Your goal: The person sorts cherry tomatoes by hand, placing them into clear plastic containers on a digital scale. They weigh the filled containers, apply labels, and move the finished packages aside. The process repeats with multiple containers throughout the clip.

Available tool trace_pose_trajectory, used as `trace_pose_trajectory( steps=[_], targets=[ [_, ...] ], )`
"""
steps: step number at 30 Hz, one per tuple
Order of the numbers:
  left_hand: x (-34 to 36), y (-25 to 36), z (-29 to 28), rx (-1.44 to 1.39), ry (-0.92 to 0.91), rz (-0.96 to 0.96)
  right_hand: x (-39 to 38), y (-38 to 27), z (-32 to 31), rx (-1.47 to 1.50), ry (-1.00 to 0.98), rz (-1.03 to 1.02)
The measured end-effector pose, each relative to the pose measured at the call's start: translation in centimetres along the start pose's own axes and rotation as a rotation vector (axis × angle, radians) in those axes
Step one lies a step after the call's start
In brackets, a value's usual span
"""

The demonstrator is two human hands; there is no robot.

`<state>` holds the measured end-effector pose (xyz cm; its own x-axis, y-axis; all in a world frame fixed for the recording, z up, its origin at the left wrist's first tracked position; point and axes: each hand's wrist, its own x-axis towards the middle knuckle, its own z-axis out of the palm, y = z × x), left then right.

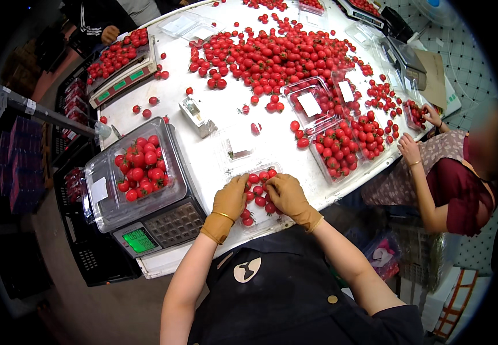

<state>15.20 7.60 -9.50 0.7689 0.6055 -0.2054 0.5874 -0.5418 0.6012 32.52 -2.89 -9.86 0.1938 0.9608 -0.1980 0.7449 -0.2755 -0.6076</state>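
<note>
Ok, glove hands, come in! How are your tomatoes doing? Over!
Left hand and right hand either side of clear tray, fingers at the tomatoes. Tomatoes inside, uncovered. Clear plastic just beyond, not blocking.

Punnet point(260, 221) pt. hidden by L hand point(230, 201) & R hand point(289, 197), top-L co-worker point(100, 14) cut off.

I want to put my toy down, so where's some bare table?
Bare white table shows between the right hand and the filled tomato tub, plus a strip between the left hand and the nearest scale. The big tomato pile is crowded.
</note>
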Motion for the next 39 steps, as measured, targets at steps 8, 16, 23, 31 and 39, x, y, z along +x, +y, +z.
trace_pose_trajectory(
  steps=[8, 16, 23, 31, 39],
  targets=[
    [2.3, 0.9, 2.4, 0.28, -0.027, -0.053, 1.7, -1.0, 2.8, -0.306, 0.19, -0.088],
    [1.5, -1.9, 1.4, -0.424, 0.321, 0.078, 1.7, -2.8, 0.8, -0.338, -0.017, 0.069],
    [-0.4, 0.8, 1.3, 0.184, -0.055, 0.071, 0.2, -4.1, -0.8, -0.313, -0.142, 0.088],
    [0.5, 0.8, 3.6, 0.32, -0.026, 0.001, -3.1, -3.0, 2.7, -0.259, -0.032, -0.018],
    [-2.0, -2.3, -0.8, -1.663, -0.067, -0.364, -3.3, -0.2, 2.3, 0.17, 0.115, -0.043]
  ],
)
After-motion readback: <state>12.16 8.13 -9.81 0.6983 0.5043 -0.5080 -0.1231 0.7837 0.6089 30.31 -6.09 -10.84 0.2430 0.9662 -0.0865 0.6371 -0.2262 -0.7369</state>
